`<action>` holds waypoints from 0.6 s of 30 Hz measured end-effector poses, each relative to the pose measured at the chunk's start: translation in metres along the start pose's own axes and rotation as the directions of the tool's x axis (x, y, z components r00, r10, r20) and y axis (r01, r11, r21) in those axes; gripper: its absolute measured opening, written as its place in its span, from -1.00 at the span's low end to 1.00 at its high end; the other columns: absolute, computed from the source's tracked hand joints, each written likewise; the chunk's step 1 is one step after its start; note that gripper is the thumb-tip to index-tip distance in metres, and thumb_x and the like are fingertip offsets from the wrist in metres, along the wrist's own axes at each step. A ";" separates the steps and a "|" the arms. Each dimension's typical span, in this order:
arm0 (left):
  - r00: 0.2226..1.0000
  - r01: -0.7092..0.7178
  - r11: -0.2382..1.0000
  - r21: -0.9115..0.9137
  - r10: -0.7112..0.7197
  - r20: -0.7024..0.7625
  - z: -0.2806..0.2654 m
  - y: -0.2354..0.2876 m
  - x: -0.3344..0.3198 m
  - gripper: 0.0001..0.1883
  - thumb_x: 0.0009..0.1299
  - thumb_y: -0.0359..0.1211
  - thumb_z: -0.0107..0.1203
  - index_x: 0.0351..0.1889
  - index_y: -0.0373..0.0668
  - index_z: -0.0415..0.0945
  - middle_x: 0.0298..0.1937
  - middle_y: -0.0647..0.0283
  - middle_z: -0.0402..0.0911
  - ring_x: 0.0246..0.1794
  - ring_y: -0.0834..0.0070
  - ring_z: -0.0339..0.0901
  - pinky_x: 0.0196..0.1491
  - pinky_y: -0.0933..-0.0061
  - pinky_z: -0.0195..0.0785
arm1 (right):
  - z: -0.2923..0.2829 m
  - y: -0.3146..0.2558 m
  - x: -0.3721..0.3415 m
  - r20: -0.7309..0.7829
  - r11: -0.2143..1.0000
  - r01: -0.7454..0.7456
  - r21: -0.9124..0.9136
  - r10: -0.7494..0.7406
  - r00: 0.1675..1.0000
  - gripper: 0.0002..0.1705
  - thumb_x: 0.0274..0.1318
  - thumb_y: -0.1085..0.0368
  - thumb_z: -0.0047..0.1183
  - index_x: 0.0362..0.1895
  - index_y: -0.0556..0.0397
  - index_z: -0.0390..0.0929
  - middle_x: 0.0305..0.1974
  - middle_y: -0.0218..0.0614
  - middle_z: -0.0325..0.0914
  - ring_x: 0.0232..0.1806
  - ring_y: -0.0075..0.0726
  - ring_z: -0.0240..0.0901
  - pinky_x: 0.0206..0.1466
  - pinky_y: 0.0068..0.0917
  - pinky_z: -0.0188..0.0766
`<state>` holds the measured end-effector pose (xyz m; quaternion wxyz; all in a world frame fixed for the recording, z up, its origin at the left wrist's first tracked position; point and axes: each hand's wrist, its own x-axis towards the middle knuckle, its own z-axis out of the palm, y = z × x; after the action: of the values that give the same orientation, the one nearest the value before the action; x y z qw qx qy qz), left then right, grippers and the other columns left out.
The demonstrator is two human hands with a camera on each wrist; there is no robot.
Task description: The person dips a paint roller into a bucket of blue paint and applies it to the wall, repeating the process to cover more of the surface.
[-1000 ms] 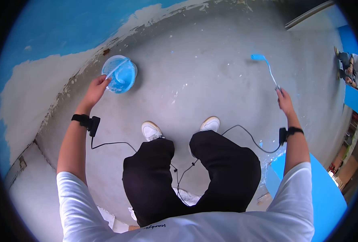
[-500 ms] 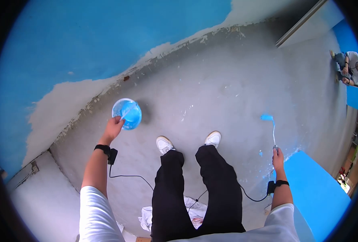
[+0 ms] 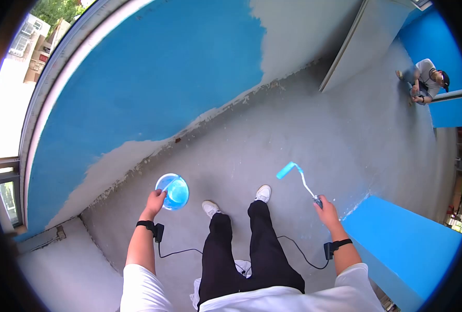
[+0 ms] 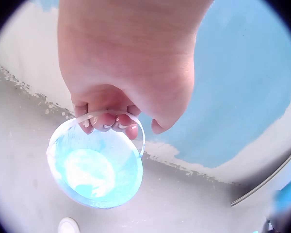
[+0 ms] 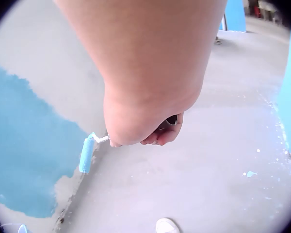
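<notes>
White fabric of the shirt (image 3: 257, 300) lies nearest, at six o'clock in the head view, with black trousers (image 3: 231, 249) above it and a crumpled white sheet (image 3: 244, 267) showing between the legs. Black wrist straps with small boxes and cables sit on both forearms. At eight o'clock the left hand (image 3: 157, 202) has its grip closed, fingers curled round the white bucket handle (image 4: 143, 135); the bucket (image 3: 176, 194) hangs just beside the hand, its mouth upward, bright blue paint (image 4: 89, 174) inside and smears on its wall. At four o'clock the right hand (image 3: 326, 211) grips the dark handle of the paint roller (image 3: 308, 183); its blue sleeve (image 3: 286, 170) lies between ten and eleven o'clock of that hand, apart from both wall and floor. Two white shoes (image 3: 262, 193) stand on the grey floor (image 3: 231, 161) between the hands. Beyond the right hand, still at four o'clock, is a large blue block (image 3: 397, 239), with white and blue specks on the floor near its edge. The wall (image 3: 153, 78) fills ten to twelve o'clock, blue with a ragged pale border. A pale panel (image 3: 368, 49) stands between one and two o'clock, a crouching person (image 3: 426, 78) in a dark cap between two and three, and a window (image 3: 4, 119) between nine and ten, with greenery and buildings outside.
</notes>
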<state>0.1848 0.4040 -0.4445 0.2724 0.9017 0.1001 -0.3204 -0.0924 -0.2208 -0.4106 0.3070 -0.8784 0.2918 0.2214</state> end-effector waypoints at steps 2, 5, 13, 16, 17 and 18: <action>0.996 0.011 0.995 -0.104 -0.001 0.093 -0.014 0.013 -0.014 -0.63 0.41 -0.14 0.04 -0.28 -0.33 0.55 -0.42 0.12 0.62 -0.35 0.38 0.54 -0.23 0.32 0.38 | -0.012 -0.040 -0.012 -0.003 0.999 0.050 -0.015 -0.050 0.999 -0.61 0.22 0.08 0.09 0.03 -0.01 0.42 -0.32 0.02 0.60 -0.22 0.26 0.54 -0.21 -0.04 0.44; 0.984 0.018 0.988 -0.156 0.010 0.175 -0.022 0.053 -0.055 -0.64 0.43 -0.14 0.03 -0.31 -0.30 0.55 -0.44 0.20 0.61 -0.36 0.45 0.53 -0.26 0.38 0.37 | -0.019 -0.085 -0.032 -0.026 0.986 0.165 0.002 -0.165 0.986 -0.62 0.22 0.07 0.10 0.01 0.00 0.44 -0.30 0.01 0.61 -0.21 0.25 0.54 -0.20 -0.03 0.45; 0.908 -0.083 0.905 -0.418 0.242 0.343 -0.080 0.092 -0.110 -0.63 0.44 -0.08 0.00 -0.29 -0.24 0.52 -0.45 0.33 0.55 -0.38 0.56 0.49 -0.26 0.48 0.33 | -0.038 -0.244 -0.138 0.020 0.947 0.312 -0.081 -0.311 0.950 -0.63 0.20 0.05 0.11 -0.03 0.00 0.50 -0.25 -0.04 0.62 -0.17 0.20 0.54 -0.16 -0.06 0.45; 0.848 -0.075 0.851 -0.519 0.328 0.416 -0.105 0.124 -0.136 -0.66 0.47 -0.10 -0.05 -0.21 -0.21 0.48 -0.47 0.39 0.49 -0.39 0.61 0.43 -0.23 0.53 0.28 | -0.039 -0.287 -0.174 0.041 0.926 0.345 -0.151 -0.343 0.939 -0.63 0.19 0.04 0.11 -0.03 -0.02 0.51 -0.25 -0.04 0.62 -0.18 0.20 0.54 -0.17 -0.05 0.45; 0.814 -0.045 0.836 -0.547 0.349 0.465 -0.109 0.129 -0.144 -0.69 0.49 -0.12 -0.08 -0.16 -0.20 0.45 -0.49 0.43 0.45 -0.40 0.65 0.39 -0.20 0.56 0.26 | -0.041 -0.299 -0.186 0.027 0.919 0.376 -0.118 -0.376 0.926 -0.64 0.20 0.04 0.10 -0.06 -0.02 0.52 -0.27 -0.04 0.62 -0.19 0.20 0.54 -0.18 -0.05 0.45; 0.790 -0.040 0.835 -0.550 0.363 0.494 -0.112 0.134 -0.147 -0.69 0.50 -0.11 -0.12 -0.14 -0.16 0.43 -0.51 0.45 0.40 -0.43 0.65 0.35 -0.20 0.56 0.25 | -0.043 -0.310 -0.196 0.007 0.909 0.409 -0.085 -0.410 0.912 -0.66 0.20 0.03 0.10 -0.09 -0.02 0.53 -0.28 -0.05 0.62 -0.21 0.20 0.54 -0.19 -0.04 0.45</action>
<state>0.1770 0.3541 -0.2218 0.5527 0.6600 -0.0069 -0.5087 -0.0255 0.0230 -0.1419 0.3073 -0.9335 0.0934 0.1593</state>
